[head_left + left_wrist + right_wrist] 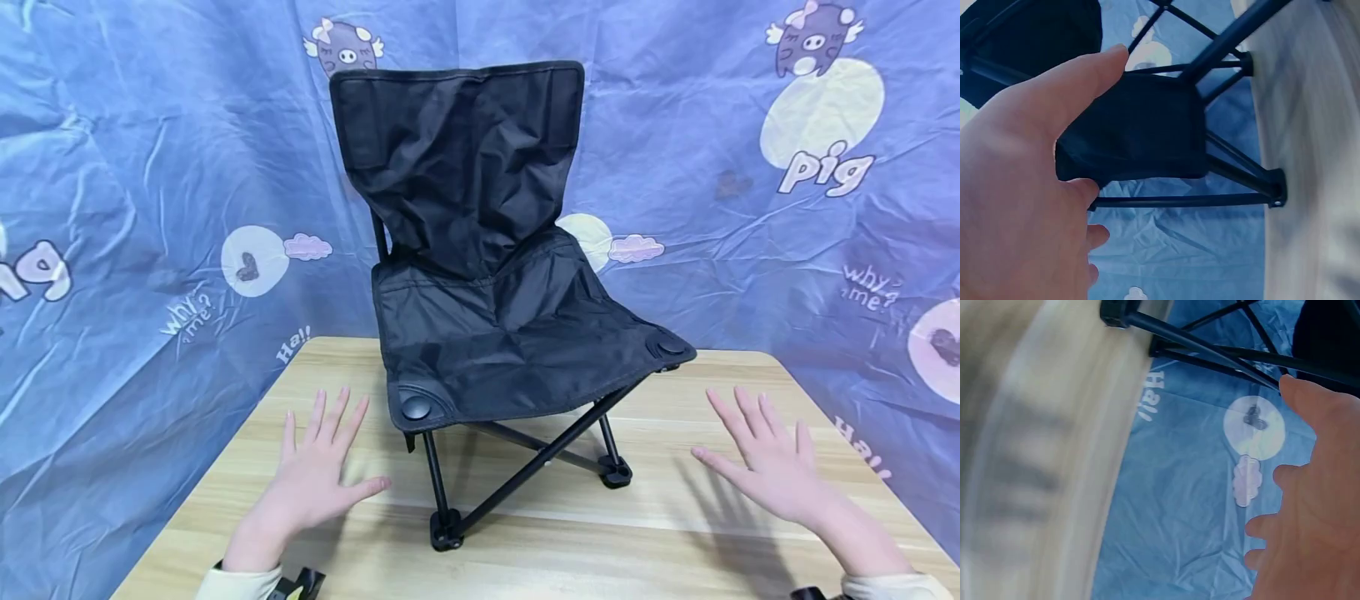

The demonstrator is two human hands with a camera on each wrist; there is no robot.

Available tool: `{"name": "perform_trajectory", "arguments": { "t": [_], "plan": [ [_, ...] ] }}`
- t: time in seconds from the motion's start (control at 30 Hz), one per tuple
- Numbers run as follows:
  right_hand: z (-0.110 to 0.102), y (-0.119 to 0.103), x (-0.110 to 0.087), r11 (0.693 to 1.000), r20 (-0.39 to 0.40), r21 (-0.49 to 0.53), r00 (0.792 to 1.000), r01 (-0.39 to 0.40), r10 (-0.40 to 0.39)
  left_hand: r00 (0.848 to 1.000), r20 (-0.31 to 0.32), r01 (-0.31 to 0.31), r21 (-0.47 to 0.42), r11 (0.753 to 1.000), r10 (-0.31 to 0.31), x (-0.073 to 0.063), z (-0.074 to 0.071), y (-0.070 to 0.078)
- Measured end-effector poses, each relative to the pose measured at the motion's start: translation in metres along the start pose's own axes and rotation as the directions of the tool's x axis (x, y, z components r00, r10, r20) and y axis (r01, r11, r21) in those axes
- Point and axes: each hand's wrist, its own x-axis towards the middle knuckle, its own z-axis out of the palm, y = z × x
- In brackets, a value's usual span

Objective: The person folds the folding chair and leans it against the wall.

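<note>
A black folding chair with a fabric seat and backrest stands unfolded on the wooden table, turned slightly to the right. Its crossed tube legs end in black plastic feet. To the left of the chair, the left hand is held over the table with fingers spread and straight, holding nothing. On the other side the right hand is spread in the same way, apart from the chair. The left wrist view shows the seat fabric beyond the thumb; chair legs appear past the right hand in its wrist view.
The pale wooden table carries the chair near its middle. Behind and at both sides hangs a blue printed cloth with pig figures and lettering, close to the table's edges. Dark bands with devices sit on the wrists.
</note>
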Motion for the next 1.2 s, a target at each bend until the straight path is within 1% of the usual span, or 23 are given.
{"name": "perform_trajectory", "arguments": {
  "t": [0.17,0.37,0.43,0.53,0.67,0.8,1.0,1.03,1.1,1.13,1.17,1.2],
  "plan": [
    [-0.009,-0.001,0.008,0.999,-0.048,0.023,0.998,0.044,-0.042,0.999,-0.016,-0.041,-0.019,0.999,0.041,0.001,-0.009,0.006],
    [-0.022,-0.007,0.019,0.993,-0.105,0.046,0.989,0.110,-0.105,0.992,-0.053,-0.115,-0.043,0.992,0.112,0.003,-0.016,0.012],
    [-0.026,-0.009,0.021,0.988,-0.140,0.071,0.982,0.141,-0.130,0.989,-0.065,-0.138,-0.053,0.989,0.134,0.004,-0.018,0.014],
    [-0.031,-0.013,0.025,0.970,-0.206,0.122,0.961,0.212,-0.184,0.981,-0.094,-0.179,-0.075,0.981,0.172,0.005,-0.022,0.018],
    [-0.041,-0.018,0.029,0.940,-0.245,0.192,0.941,0.282,-0.233,0.964,-0.147,-0.238,-0.120,0.964,0.220,0.006,-0.027,0.022],
    [-0.051,-0.023,0.031,0.929,-0.240,0.220,0.940,0.297,-0.243,0.959,-0.171,-0.257,-0.187,0.948,0.226,0.006,-0.033,0.024],
    [-0.058,-0.029,0.031,0.928,-0.235,0.248,0.946,0.280,-0.223,0.959,-0.202,-0.256,-0.302,0.918,0.200,0.004,-0.044,0.025],
    [-0.058,-0.029,0.031,0.922,-0.243,0.261,0.944,0.287,-0.225,0.959,-0.200,-0.256,-0.321,0.912,0.199,0.003,-0.045,0.026],
    [-0.058,-0.031,0.032,0.901,-0.266,0.299,0.934,0.314,-0.237,0.960,-0.198,-0.260,-0.352,0.899,0.200,0.002,-0.049,0.027],
    [-0.058,-0.032,0.033,0.886,-0.278,0.325,0.929,0.332,-0.246,0.959,-0.197,-0.264,-0.363,0.894,0.203,0.002,-0.050,0.028],
    [-0.059,-0.033,0.033,0.865,-0.288,0.358,0.923,0.352,-0.256,0.958,-0.198,-0.271,-0.370,0.889,0.209,0.001,-0.051,0.028],
    [-0.059,-0.034,0.034,0.839,-0.296,0.396,0.917,0.373,-0.268,0.953,-0.204,-0.287,-0.384,0.878,0.222,0.001,-0.051,0.029]
  ]
}}
